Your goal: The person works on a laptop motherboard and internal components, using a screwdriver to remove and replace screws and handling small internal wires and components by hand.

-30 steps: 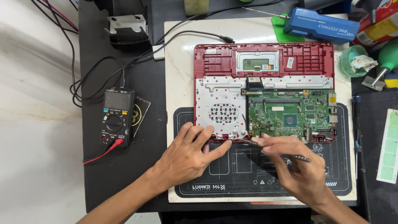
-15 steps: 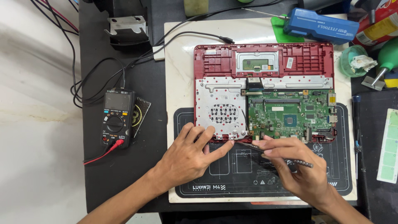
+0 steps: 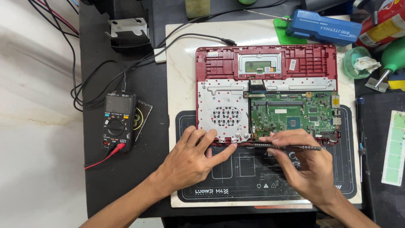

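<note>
An opened red laptop base [image 3: 219,63] lies on a dark work mat [image 3: 249,177], showing a silver metal plate [image 3: 223,109] and a green circuit board [image 3: 291,114]. My left hand [image 3: 192,158] rests flat at the laptop's near edge, fingertips touching the metal plate. My right hand [image 3: 306,162] grips a slim metal screwdriver [image 3: 287,146] held sideways, its tip pointing left toward the near edge of the circuit board.
A black multimeter [image 3: 118,122] with red and black leads sits to the left. A blue tool case [image 3: 322,26], a green cup [image 3: 354,63], a green bottle [image 3: 392,57] and a pale green card [image 3: 394,147] stand at the back and right. Cables trail across the upper left.
My right hand has shifted slightly with the screwdriver along the laptop's near edge. My left hand has stayed in place.
</note>
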